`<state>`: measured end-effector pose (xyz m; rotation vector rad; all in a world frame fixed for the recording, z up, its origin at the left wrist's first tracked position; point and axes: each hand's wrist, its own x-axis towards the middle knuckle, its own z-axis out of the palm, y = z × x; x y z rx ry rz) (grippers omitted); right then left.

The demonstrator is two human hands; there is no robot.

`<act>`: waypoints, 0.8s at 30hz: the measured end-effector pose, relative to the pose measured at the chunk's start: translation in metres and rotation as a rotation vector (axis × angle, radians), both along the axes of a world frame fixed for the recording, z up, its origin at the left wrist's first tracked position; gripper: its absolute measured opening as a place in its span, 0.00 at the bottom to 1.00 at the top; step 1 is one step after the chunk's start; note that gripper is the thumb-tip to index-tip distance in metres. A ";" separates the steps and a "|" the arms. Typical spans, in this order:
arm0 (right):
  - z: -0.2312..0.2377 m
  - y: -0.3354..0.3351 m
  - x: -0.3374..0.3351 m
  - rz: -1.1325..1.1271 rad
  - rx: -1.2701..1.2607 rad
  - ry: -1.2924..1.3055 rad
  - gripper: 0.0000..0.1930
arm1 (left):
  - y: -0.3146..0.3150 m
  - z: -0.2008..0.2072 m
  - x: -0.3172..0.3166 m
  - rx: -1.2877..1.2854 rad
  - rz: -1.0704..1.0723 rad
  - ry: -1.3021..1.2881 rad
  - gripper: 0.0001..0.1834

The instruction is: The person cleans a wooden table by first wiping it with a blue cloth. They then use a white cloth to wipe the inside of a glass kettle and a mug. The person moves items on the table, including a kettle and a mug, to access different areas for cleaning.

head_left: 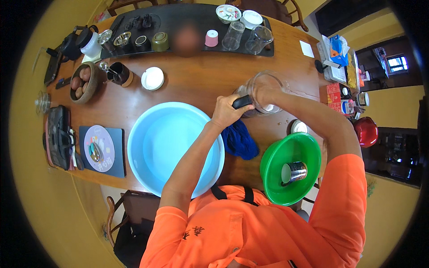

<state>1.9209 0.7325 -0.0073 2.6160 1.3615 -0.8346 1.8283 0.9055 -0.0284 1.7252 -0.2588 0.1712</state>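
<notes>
A clear glass pitcher (pixel 282 79) with a black handle is tilted over the table, right of the middle. My left hand (pixel 225 110) is closed round that handle. My right hand (pixel 264 95) reaches into the glass; its fingers are hard to make out there, and something white shows by them. Just below lies a dark blue cloth (pixel 240 139), crumpled. A large light blue basin (pixel 139 154) with water stands under my left forearm. To the right, a green basin (pixel 272 178) holds a mug (pixel 294 172) lying on its side.
Along the far side runs a black tea tray (pixel 190 13) with glass cups (pixel 233 36), a pink cup (pixel 211 38) and small jars. At left are a bowl (pixel 93 91) of round brown things, a black bag (pixel 59 134) and a white dish (pixel 153 78). A white lid (pixel 298 127) lies beside the green basin.
</notes>
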 end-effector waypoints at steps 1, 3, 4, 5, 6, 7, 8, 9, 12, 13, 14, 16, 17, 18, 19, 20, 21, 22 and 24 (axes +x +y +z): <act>0.017 0.006 -0.004 -0.082 0.060 0.079 0.15 | 0.001 -0.001 -0.001 0.000 0.003 -0.007 0.17; 0.036 0.023 -0.008 -0.458 -0.119 0.256 0.15 | 0.000 -0.003 0.001 0.002 0.010 -0.029 0.17; 0.039 0.028 -0.008 -0.646 -0.210 0.343 0.14 | 0.001 -0.004 0.001 -0.010 0.014 -0.022 0.17; 0.030 0.022 -0.008 -0.597 -0.126 0.276 0.14 | 0.001 -0.004 0.002 -0.027 0.002 -0.019 0.17; 0.014 0.017 -0.005 -0.541 -0.042 0.207 0.13 | 0.000 -0.003 0.002 -0.043 -0.004 -0.017 0.16; 0.001 0.009 -0.003 -0.484 0.041 0.138 0.13 | -0.001 -0.005 0.003 -0.031 -0.014 -0.020 0.16; 0.001 0.009 -0.003 -0.390 0.077 0.122 0.12 | 0.002 -0.006 0.003 -0.014 -0.023 -0.020 0.17; 0.000 0.009 -0.004 -0.296 0.113 0.105 0.11 | 0.003 -0.007 0.003 0.004 -0.032 -0.020 0.17; 0.017 0.016 -0.008 -0.007 -0.121 -0.043 0.09 | 0.001 -0.003 0.001 -0.016 -0.006 -0.003 0.17; 0.024 0.018 -0.009 0.091 -0.255 -0.109 0.09 | 0.002 -0.005 0.002 0.005 -0.010 -0.009 0.17; 0.018 0.010 -0.006 0.188 -0.219 -0.178 0.09 | 0.002 -0.007 0.003 0.022 -0.018 -0.018 0.17; -0.003 -0.013 0.000 0.379 -0.142 -0.310 0.09 | -0.002 -0.006 0.004 0.039 -0.032 -0.020 0.17; -0.001 -0.013 -0.001 0.434 -0.119 -0.325 0.09 | -0.001 -0.002 0.004 0.045 -0.027 -0.011 0.17; 0.001 -0.013 -0.003 0.488 -0.095 -0.341 0.08 | 0.000 -0.001 0.003 0.050 -0.023 -0.003 0.17; 0.004 -0.013 -0.004 0.541 -0.072 -0.357 0.08 | -0.001 -0.002 0.002 0.029 -0.018 -0.007 0.17; 0.012 -0.009 -0.004 0.429 -0.026 -0.307 0.08 | -0.001 -0.003 0.002 0.009 -0.010 -0.017 0.17; 0.021 -0.005 -0.007 0.316 0.021 -0.250 0.08 | -0.001 -0.005 0.001 -0.010 -0.004 -0.020 0.18; 0.029 -0.001 -0.008 0.202 0.068 -0.192 0.08 | 0.000 -0.006 0.001 0.004 -0.003 -0.003 0.17; 0.046 0.018 -0.008 0.070 -0.129 -0.087 0.09 | 0.001 -0.003 0.001 0.032 -0.011 0.026 0.17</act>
